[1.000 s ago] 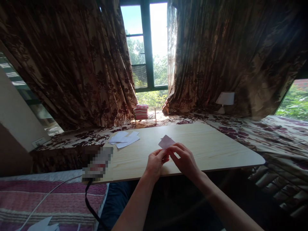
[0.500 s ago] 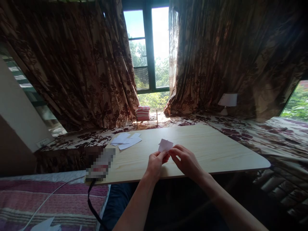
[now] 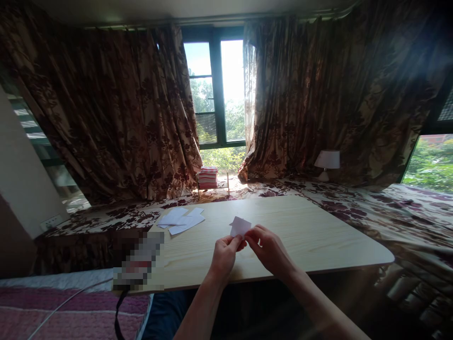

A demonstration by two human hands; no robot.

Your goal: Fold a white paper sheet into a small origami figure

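Observation:
A small folded piece of white paper [image 3: 241,225] is held up above the near part of the table. My left hand [image 3: 225,252] pinches its lower edge between thumb and curled fingers. At the paper's lower right corner, the thumb and forefinger of my right hand [image 3: 266,246] close on the edge. A pointed flap of the paper sticks out on its left side. Several loose white sheets [image 3: 182,220] lie overlapping on the table to the left, apart from both hands.
The pale wooden table [image 3: 318,236] has a rounded right corner. A blurred-out object [image 3: 141,259] with a black strap lies at its left edge. Behind, a small rack holds folded striped cloths [image 3: 207,177], and a white lamp [image 3: 327,160] stands right. A striped bedspread [image 3: 71,307] is at lower left.
The view has tilted up, so everything sits lower in the picture. Both hands keep their grip on the paper, with almost no shift of the fingers.

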